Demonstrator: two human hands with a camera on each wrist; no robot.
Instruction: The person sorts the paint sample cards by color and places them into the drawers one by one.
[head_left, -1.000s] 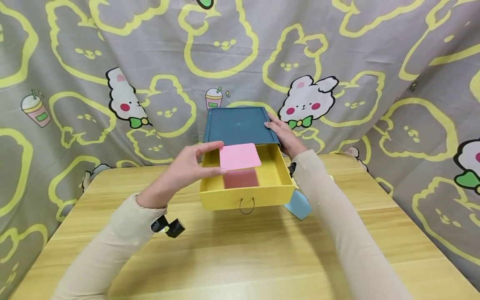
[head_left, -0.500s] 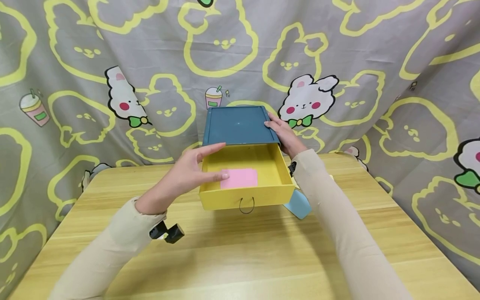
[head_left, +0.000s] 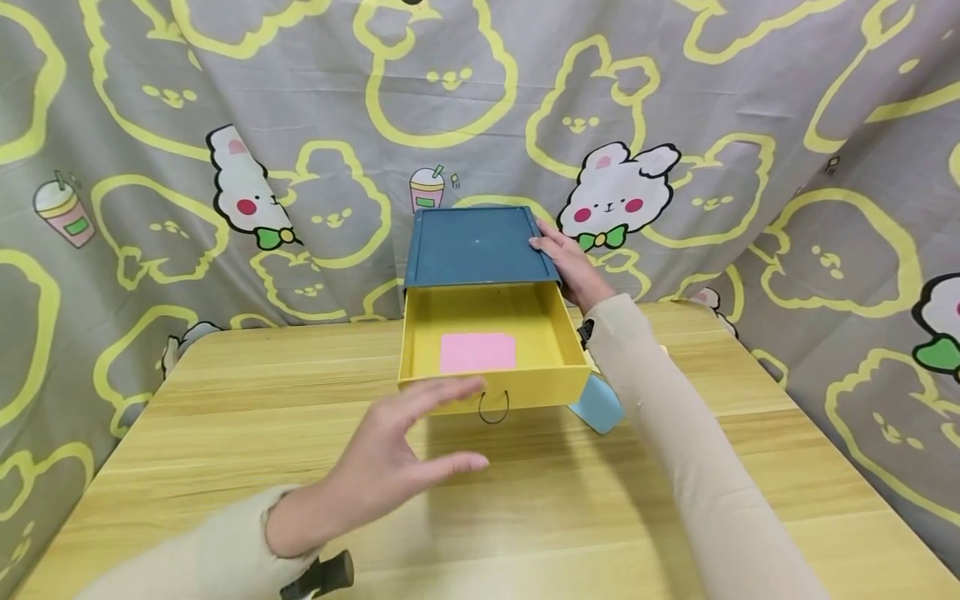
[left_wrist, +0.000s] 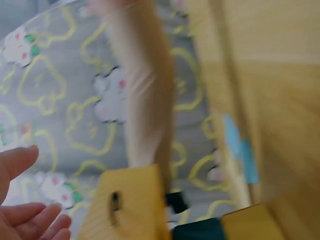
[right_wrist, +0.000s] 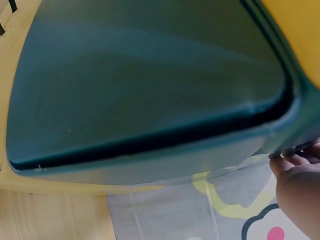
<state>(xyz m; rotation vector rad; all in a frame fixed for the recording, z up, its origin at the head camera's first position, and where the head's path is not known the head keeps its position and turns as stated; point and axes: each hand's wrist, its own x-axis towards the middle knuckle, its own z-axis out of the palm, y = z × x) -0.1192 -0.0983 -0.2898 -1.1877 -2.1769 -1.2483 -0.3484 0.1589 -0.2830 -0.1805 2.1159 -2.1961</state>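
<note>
A dark blue drawer box (head_left: 480,246) stands on the table, its yellow drawer (head_left: 540,387) pulled out toward me. Inside, close to the drawer's front wall, a pink card (head_left: 477,352) lies flat. My right hand (head_left: 573,267) holds the box by its right side, thumb on the top edge; the right wrist view shows its fingers against that side. My left hand (head_left: 382,467) hovers before the drawer front, thumb and fingers spread, nothing between them. Just beyond its fingertips hangs a thin dark loop handle (head_left: 493,408).
A light blue card (head_left: 600,404) lies on the wooden table (head_left: 225,400) right of the drawer. Pale yellow pieces there are partly hidden by my right sleeve (head_left: 675,433). A patterned grey curtain (head_left: 315,100) hangs behind the table.
The pink card has dropped from my left hand onto the drawer floor. My left hand has then drawn back toward me, out of the drawer. The right hand stays on the box.
</note>
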